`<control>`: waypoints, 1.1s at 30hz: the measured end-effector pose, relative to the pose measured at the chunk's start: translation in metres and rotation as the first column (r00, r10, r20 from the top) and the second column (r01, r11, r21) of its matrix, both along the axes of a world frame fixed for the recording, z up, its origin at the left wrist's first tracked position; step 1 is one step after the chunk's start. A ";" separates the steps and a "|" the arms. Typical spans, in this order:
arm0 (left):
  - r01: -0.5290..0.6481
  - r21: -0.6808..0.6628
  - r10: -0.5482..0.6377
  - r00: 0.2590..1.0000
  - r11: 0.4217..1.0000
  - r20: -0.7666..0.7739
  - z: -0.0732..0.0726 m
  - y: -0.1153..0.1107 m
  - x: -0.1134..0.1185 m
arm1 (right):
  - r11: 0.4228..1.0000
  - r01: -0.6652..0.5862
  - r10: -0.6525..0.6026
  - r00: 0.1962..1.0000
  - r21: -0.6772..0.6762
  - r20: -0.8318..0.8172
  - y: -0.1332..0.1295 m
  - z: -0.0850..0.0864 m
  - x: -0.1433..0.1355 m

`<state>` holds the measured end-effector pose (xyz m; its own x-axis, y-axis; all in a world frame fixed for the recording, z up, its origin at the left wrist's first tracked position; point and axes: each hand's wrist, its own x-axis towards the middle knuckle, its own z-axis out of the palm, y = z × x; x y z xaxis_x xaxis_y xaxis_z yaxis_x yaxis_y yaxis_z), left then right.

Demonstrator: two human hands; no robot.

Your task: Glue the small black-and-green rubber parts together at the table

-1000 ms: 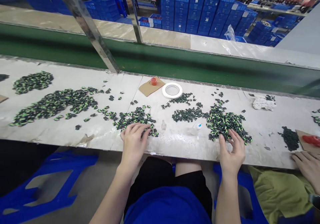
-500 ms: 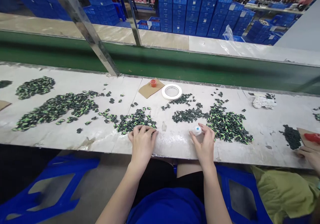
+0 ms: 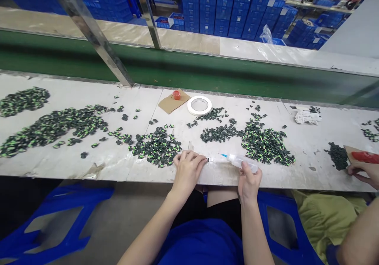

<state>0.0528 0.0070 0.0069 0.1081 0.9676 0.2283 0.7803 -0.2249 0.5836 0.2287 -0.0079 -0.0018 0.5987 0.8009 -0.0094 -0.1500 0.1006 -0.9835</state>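
Observation:
My right hand (image 3: 249,180) is closed around a clear squeeze bottle (image 3: 242,162), tilted on its side, its blue-based needle tip pointing left. My left hand (image 3: 189,165) pinches a small black piece (image 3: 207,160) between thumb and finger, just left of the needle and apart from it. Most of that piece is hidden by the fingers. Left of my left hand lies a pile of black and green parts (image 3: 156,146). Another black and green pile (image 3: 266,144) spreads beyond my right hand, with a patch of small black parts (image 3: 220,133) between the piles.
A roll of white tape (image 3: 199,106) and a red tub (image 3: 177,95) on cardboard (image 3: 168,104) lie farther back. Larger part piles (image 3: 56,128) cover the left. At right, a co-worker's hand (image 3: 365,174) is near a red object. A metal post (image 3: 97,40) rises at the back.
My left hand has moved right, away from the pile, and a black piece now shows at its fingertips. My right hand has turned the bottle, so its needle points left. The view has shifted slightly.

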 end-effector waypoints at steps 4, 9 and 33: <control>0.042 -0.028 -0.042 0.999 0.999 0.027 -0.001 -0.001 -0.008 | 0.996 0.026 -0.012 0.988 -0.090 0.155 0.001 0.004 -0.004; 0.063 -0.084 -0.054 0.993 0.994 0.107 0.000 0.003 -0.006 | 0.982 -0.085 0.139 0.934 -0.170 0.330 0.003 0.015 -0.014; -0.021 -0.105 0.036 0.989 0.994 0.146 0.001 0.003 -0.005 | 0.973 -0.074 0.153 0.915 -0.217 0.374 0.007 0.016 -0.018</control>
